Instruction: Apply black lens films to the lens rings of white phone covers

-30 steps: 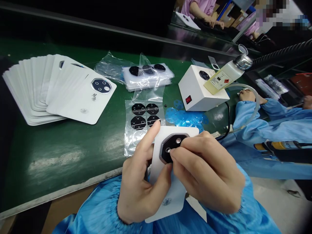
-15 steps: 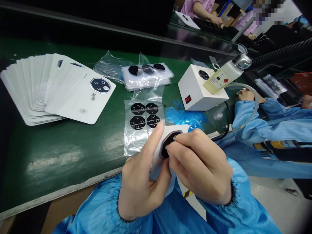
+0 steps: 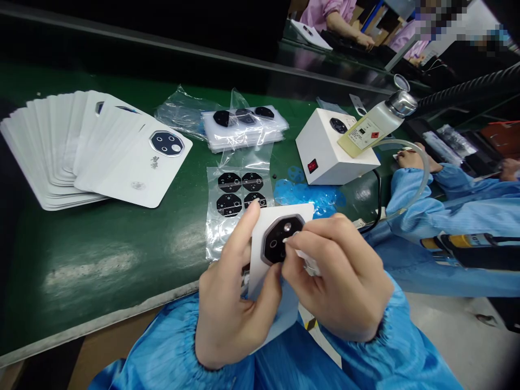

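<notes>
My left hand (image 3: 231,303) is closed round a white phone back cover (image 3: 262,216), tilted up, with the thumb beside its camera area. A black octagonal lens plate (image 3: 276,244) with a silver rim sits on that cover. My right hand (image 3: 337,271) is pinched over the right part of the plate. A small whitish tip shows at its fingertips, and a shiny clear piece of film (image 3: 309,263) shows under the fingers; its exact form is partly hidden. Behind the hands lies a clear sheet (image 3: 227,233) with black octagonal stickers (image 3: 229,205).
Fanned white back covers (image 3: 122,157) lie at left. A bagged stack of sticker sheets (image 3: 244,135) lies at the back. Blue film pieces (image 3: 312,195) are by a white box (image 3: 325,157) bearing a bottle (image 3: 365,132). Another person's blue sleeve (image 3: 410,189) is at right.
My right fingers have lifted slightly and shifted off the plate, so more of its lens rings show. Clear film now shows beneath them. The cover has turned a little more towards me.
</notes>
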A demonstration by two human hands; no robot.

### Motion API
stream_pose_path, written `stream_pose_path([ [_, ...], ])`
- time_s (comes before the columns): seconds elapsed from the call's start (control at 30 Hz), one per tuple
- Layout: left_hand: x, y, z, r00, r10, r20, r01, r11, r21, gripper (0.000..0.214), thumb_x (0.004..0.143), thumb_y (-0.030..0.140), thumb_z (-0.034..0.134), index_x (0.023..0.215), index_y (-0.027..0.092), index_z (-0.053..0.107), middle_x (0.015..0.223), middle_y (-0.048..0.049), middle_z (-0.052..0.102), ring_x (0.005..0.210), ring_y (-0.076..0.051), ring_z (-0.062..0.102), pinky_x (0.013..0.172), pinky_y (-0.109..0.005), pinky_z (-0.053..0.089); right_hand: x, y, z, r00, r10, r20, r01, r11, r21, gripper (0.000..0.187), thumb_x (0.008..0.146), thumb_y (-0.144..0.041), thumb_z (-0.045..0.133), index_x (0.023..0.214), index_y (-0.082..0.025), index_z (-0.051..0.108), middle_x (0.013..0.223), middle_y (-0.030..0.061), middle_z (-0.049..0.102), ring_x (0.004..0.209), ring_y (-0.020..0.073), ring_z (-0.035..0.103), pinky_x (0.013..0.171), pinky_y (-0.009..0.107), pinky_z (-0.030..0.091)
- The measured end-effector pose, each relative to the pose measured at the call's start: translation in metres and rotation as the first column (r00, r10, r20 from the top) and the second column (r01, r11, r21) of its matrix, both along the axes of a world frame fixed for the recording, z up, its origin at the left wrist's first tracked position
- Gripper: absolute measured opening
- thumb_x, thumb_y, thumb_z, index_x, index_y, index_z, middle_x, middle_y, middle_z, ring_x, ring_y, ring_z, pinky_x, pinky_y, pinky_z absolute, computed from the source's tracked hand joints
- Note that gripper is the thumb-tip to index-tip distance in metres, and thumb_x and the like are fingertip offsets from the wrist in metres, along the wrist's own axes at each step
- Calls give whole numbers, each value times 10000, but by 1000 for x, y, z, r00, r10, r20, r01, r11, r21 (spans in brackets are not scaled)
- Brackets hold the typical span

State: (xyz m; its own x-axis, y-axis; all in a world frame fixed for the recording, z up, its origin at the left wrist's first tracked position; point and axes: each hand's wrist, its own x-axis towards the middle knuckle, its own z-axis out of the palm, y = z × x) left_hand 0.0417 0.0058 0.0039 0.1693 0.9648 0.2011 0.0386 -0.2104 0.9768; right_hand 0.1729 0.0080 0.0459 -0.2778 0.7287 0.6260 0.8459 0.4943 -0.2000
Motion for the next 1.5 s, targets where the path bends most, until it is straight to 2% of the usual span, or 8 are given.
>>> stream_pose_path([
  [0.1, -3, 0, 3, 987, -59, 149, 76, 991, -110, 692, 843, 164, 563, 1404, 417, 246, 940, 32, 712, 545, -126, 637, 447, -230, 511, 5, -3, 9, 999, 1, -51, -1, 1000, -7, 128, 750, -41, 584, 786, -160, 551, 723, 28, 559, 651, 132, 534, 605, 301, 480],
  [0.2, -4, 1, 6, 970, -70, 231, 108, 982, -157, 669, 848, 195, 572, 1386, 442, 259, 896, 46, 713, 514, -109, 610, 428, -212, 493, 9, -7, 17, 998, 30, -57, -32, 999, -42, 153, 741, -48, 599, 816, -169, 542, 734, 20, 574, 635, 124, 546, 588, 305, 501],
  [0.47, -5, 2, 7, 969, -59, 238, 107, 975, -197, 654, 853, 213, 576, 1372, 457, 263, 843, 71, 713, 523, -93, 613, 456, -185, 509, 10, -9, 15, 998, 24, -56, -26, 999, -30, 180, 750, -53, 611, 864, -167, 530, 751, 25, 586, 663, 123, 553, 611, 302, 500],
  [0.73, -2, 4, 5, 975, -34, 219, 55, 994, -94, 654, 875, 166, 511, 1409, 411, 223, 1022, 24, 708, 747, -157, 687, 708, -305, 585, 3, -6, 5, 997, 25, -76, -28, 999, -47, 121, 759, -25, 584, 776, -142, 560, 721, 39, 579, 660, 135, 522, 572, 302, 456],
  [1.0, 2, 0, 2, 997, 65, 39, -66, 998, 4, 708, 837, 171, 526, 1417, 419, 205, 957, 36, 721, 629, -155, 667, 531, -279, 562, 2, -1, 0, 998, 33, -57, -36, 997, -62, 104, 766, -20, 568, 772, -123, 571, 729, 58, 591, 662, 144, 526, 556, 305, 445],
  [1.1, 2, -2, -4, 995, 99, -25, -98, 994, 54, 740, 827, 168, 528, 1422, 437, 181, 1131, 20, 681, 824, -215, 699, 647, -337, 601, 1, 0, -1, 997, 30, -65, -34, 997, -62, 112, 764, -10, 558, 764, -121, 569, 716, 63, 589, 655, 146, 517, 553, 305, 438],
  [1.23, 1, -3, -14, 985, 130, -115, -109, 979, 175, 806, 814, 161, 545, 1441, 430, 116, 1375, 0, 511, 1054, -295, 635, 779, -437, 597, 0, 1, -2, 995, 42, -90, -50, 995, -87, 104, 781, -19, 534, 760, -114, 571, 716, 75, 593, 670, 151, 516, 567, 306, 440],
  [1.5, 7, -6, -18, 962, 233, -139, -193, 947, 256, 767, 813, 153, 539, 1427, 445, 183, 1187, -19, 658, 877, -269, 703, 738, -452, 612, 0, 1, -4, 998, 27, -60, -35, 989, -141, 110, 794, -33, 510, 733, -101, 570, 705, 76, 579, 667, 152, 510, 563, 303, 432],
])
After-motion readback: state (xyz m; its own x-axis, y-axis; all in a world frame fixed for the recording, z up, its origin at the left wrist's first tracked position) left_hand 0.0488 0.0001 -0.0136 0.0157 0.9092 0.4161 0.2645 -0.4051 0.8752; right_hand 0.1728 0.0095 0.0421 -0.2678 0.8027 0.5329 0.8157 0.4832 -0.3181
